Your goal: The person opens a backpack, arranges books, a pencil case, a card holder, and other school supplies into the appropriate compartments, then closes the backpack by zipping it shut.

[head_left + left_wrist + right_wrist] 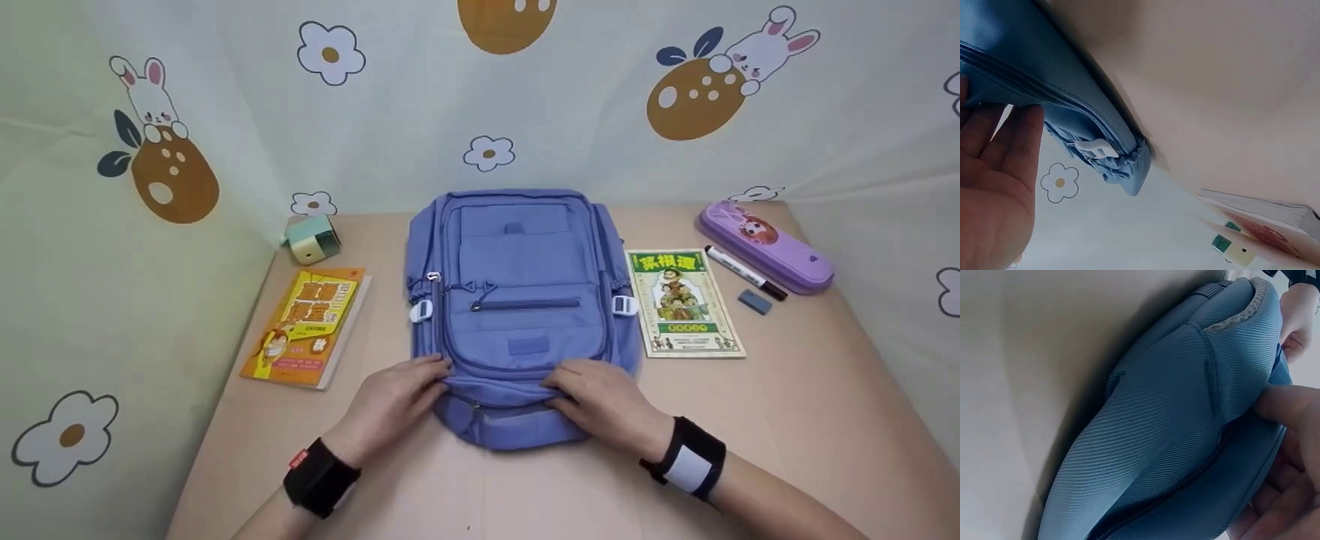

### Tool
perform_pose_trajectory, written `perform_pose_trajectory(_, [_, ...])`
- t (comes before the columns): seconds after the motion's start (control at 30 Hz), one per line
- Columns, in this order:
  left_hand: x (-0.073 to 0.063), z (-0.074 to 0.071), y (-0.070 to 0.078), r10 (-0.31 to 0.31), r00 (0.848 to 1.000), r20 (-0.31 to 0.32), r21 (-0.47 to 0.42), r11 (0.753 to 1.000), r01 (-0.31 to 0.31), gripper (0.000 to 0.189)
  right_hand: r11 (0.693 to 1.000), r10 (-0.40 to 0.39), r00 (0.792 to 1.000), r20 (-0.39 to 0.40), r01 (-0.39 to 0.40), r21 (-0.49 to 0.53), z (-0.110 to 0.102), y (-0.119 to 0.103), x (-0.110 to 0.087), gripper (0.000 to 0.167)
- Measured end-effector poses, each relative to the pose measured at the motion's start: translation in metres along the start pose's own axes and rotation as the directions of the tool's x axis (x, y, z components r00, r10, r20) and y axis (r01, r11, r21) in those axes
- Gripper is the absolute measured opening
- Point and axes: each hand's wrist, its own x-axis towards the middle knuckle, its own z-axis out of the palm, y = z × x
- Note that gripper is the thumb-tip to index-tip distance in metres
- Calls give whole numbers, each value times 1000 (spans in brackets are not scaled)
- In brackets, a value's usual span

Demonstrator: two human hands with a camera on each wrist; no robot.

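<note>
A blue-purple backpack (525, 262) lies flat on the table, front side up and its bottom towards me. My left hand (390, 405) holds the lower left part of the bag, its fingers over the front edge beside the side zipper (1022, 84). Opposite it, my right hand (606, 399) pinches the lower right edge, thumb (1280, 405) on the underside fabric and fingers on the front. Between the two hands the fabric bunches into a fold (499, 391). A white buckle (421, 311) shows on the left side, another white buckle (625, 305) on the right.
Left of the bag lie an orange book (307, 330) and a green-and-cream box-like object (313, 240). To the right are a green-and-yellow booklet (686, 304), a marker (746, 272), a blue eraser (754, 301) and a purple pencil case (765, 244). Patterned curtains (405, 112) enclose the table.
</note>
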Motion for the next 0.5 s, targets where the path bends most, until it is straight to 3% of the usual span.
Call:
perform_pose_trajectory(0.1, [-3, 1, 3, 12, 999, -35, 13, 1000, -12, 31, 1000, 6, 1000, -1, -6, -7, 0, -1, 0, 22])
perform_pose_trajectory(0.17, [-6, 2, 7, 52, 993, -111, 37, 998, -48, 29, 1000, 14, 1000, -2, -14, -6, 0, -2, 0, 23])
perform_pose_trajectory(0.27, [-10, 5, 16, 160, 958, -239, 96, 985, -141, 24, 1000, 28, 1000, -6, -28, -6, 0, -3, 1, 22])
perform_pose_trajectory(0.37, [-15, 13, 24, 244, 925, -290, 171, 964, -201, 28, 999, 42, 999, -6, -42, -6, -1, -4, 2, 22])
perform_pose_trajectory(0.43, [-19, 20, 29, 235, 934, -270, 217, 960, -179, 34, 999, 51, 999, -2, -51, -7, -1, -4, 2, 22])
perform_pose_trajectory(0.5, [-23, 27, 33, 177, 956, -233, 244, 963, -119, 39, 998, 60, 998, 2, -60, -7, -1, -4, 2, 21])
